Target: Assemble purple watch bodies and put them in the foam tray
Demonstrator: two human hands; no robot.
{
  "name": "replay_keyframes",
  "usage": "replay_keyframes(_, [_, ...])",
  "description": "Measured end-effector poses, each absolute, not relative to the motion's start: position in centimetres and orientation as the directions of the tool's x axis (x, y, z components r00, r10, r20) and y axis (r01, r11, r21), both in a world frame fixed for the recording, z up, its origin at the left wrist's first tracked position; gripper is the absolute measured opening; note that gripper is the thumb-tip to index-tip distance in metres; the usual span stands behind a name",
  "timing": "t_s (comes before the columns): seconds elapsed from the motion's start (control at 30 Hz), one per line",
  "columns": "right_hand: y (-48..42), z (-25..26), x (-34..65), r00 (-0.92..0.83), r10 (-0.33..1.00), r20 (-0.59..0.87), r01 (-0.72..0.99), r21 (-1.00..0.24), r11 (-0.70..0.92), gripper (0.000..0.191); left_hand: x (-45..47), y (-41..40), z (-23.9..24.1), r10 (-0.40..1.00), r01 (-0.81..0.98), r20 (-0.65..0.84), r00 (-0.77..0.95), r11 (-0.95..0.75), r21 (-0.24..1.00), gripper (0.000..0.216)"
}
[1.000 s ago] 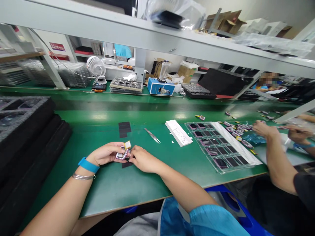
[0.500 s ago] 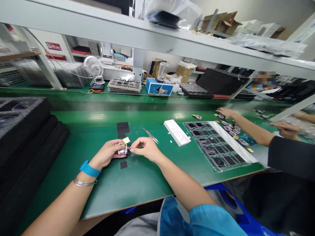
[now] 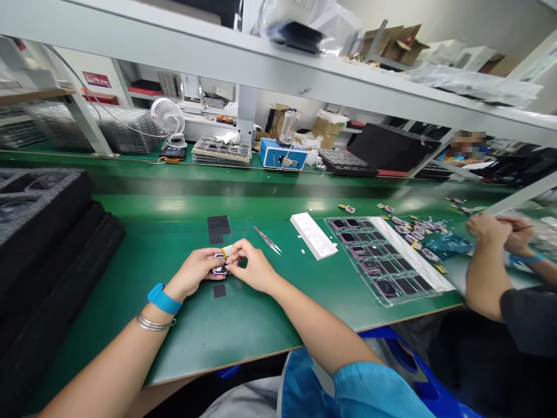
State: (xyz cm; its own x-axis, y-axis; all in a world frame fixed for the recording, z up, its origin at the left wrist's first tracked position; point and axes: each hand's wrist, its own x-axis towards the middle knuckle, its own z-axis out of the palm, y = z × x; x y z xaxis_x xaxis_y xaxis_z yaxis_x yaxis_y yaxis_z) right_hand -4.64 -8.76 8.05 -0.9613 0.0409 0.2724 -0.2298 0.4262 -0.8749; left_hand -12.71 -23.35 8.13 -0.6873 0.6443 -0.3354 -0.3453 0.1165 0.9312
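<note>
My left hand is closed around a small watch-like device housing, pale and purple-edged, its open inside facing up. A yellow-and-white battery sticks out at its top, partly behind my fingers. Thumb and forefinger of my right hand pinch a small black piece against the housing; its exact shape is hidden. Near me on the mat lie a black square sheet and several dark strips. To the right of my right hand rest metal tweezers.
A white block with small bits on it stands right of the tweezers. Beyond it is a clear plastic tray of dark screens. Black foam trays are stacked at left. A co-worker's hands work at the right.
My right hand has moved slightly left and in over the housing, bringing the black piece from beside it onto it. The co-worker's reaching arm has drawn back to the right.
</note>
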Motion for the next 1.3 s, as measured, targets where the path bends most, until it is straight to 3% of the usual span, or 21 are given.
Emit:
replay_keyframes(0.73, [-9.4,7.2,-4.9,-0.957,0.032,0.287,-0.205,-0.754,0.624,0.025,-12.3,-23.1,8.0,0.64,-0.349,-0.324,-0.697,0.093,0.933,0.027])
replay_keyframes(0.9, [-9.8,7.0,-4.6,-0.922,0.065,0.381,-0.219,-0.654,0.724,0.02,-12.3,-23.1,7.8,0.616,-0.359,-0.308,-0.725,0.043,0.932,0.031])
replay_keyframes(0.97, [-9.6,7.0,-4.7,-0.899,0.135,0.417,-0.19,-0.648,0.738,0.026,-12.4,-23.1,7.8,0.605,-0.373,-0.317,-0.731,0.035,0.927,0.034])
replay_keyframes(1.07, [-9.0,6.7,-5.2,-0.909,0.301,0.289,-0.074,-0.821,0.566,0.045,-12.3,-23.1,7.9,0.606,-0.387,-0.326,-0.726,0.032,0.921,0.036])
replay_keyframes(1.17, [-8.4,6.0,-6.0,-0.949,0.303,0.083,-0.003,-0.966,0.257,0.032,-12.3,-23.0,8.0,0.619,-0.387,-0.32,-0.717,0.029,0.922,0.035])
replay_keyframes(1.3, [-8.4,5.2,-6.7,-0.941,0.325,0.098,-0.053,-0.988,0.146,0.02,-12.2,-23.2,8.2,0.656,-0.427,-0.336,-0.676,0.023,0.904,0.032])
